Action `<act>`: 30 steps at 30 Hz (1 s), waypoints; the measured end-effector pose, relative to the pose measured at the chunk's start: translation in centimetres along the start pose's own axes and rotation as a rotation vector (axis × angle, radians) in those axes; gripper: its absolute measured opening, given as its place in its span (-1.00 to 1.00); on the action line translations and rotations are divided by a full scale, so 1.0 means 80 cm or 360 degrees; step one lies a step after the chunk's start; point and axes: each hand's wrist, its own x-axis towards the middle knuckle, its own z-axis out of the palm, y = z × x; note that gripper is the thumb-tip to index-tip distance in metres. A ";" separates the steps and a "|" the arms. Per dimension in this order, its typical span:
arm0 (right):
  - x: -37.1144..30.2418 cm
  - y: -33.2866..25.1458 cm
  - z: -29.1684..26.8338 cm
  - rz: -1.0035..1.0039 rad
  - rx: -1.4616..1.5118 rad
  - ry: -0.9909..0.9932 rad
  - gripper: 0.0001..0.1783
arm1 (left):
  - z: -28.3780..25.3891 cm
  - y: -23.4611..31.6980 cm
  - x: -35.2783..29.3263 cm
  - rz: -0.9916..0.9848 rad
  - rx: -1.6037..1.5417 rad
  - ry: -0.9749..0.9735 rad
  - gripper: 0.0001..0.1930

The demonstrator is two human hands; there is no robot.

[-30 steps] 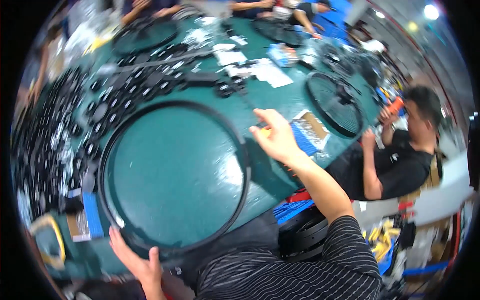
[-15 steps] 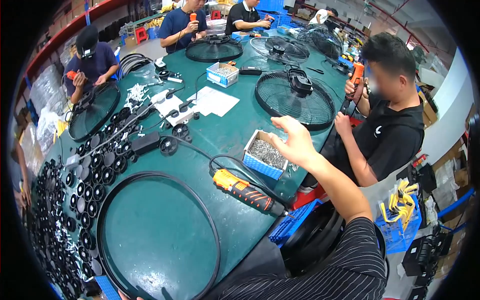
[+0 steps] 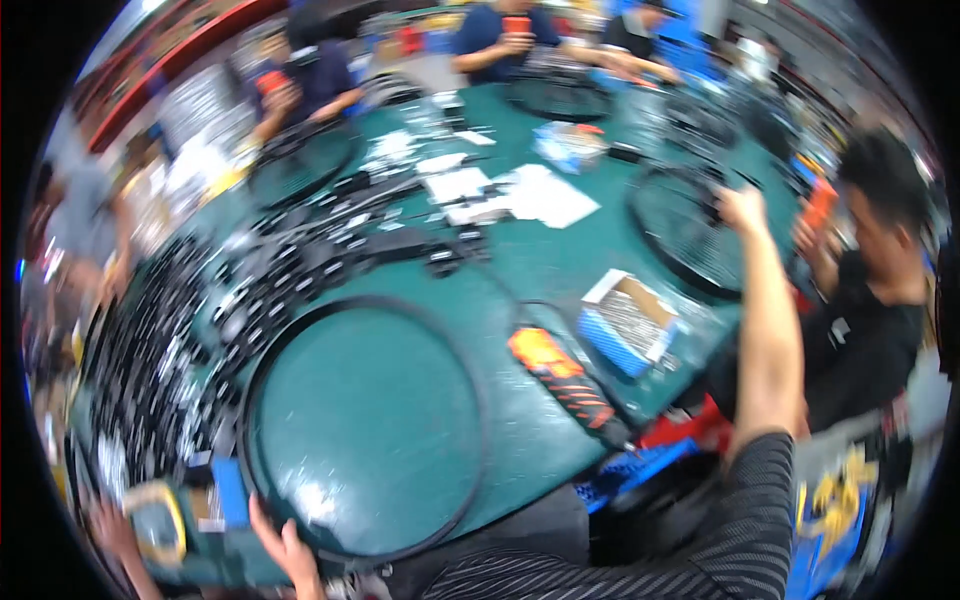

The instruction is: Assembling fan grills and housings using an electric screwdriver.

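The black hoop (image 3: 250, 415) lies flat on the near part of the table (image 3: 545, 455); being round, it has no long axis and points no particular way; the left hand (image 3: 287, 545) is at its lower-left rim, fingers extended and thumb apart, though I cannot tell whether it grips; the right hand (image 3: 742, 208) reaches far out to the black fan guard (image 3: 672, 240), by the hub, too blurred to tell if it is grasping.

Between hoop and fan guard sit a screw box (image 3: 610, 343) and an orange-and-black power driver (image 3: 562, 375), its long axis slanting from upper left to lower right, nose toward the table edge; small black parts (image 3: 150, 375) crowd the hoop's left; white papers (image 3: 548, 195) lie beyond; a co-worker (image 3: 865, 330) sits close by the fan guard.

Half a second ago the right hand was over the screw box; now it is at the fan guard; the left hand, then barely showing, is in clear view.
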 end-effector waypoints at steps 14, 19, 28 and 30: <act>-0.469 -0.126 0.170 -0.1925 -0.0479 -0.0911 -0.21 | 0.001 0.007 -0.004 0.0013 0.0081 -0.0147 -0.17; -0.364 -0.147 0.191 -0.1754 -0.0760 -0.0454 -0.18 | -0.009 0.010 -0.005 0.0061 0.0107 -0.0169 -0.33; -0.113 -0.160 0.183 -0.1540 -0.1641 0.0560 0.11 | -0.013 0.020 0.006 -0.0076 0.0056 -0.0122 -0.44; -0.091 -0.144 0.195 -0.1419 -0.1725 0.0542 0.10 | -0.014 0.027 0.010 -0.0167 0.0048 -0.0071 -0.44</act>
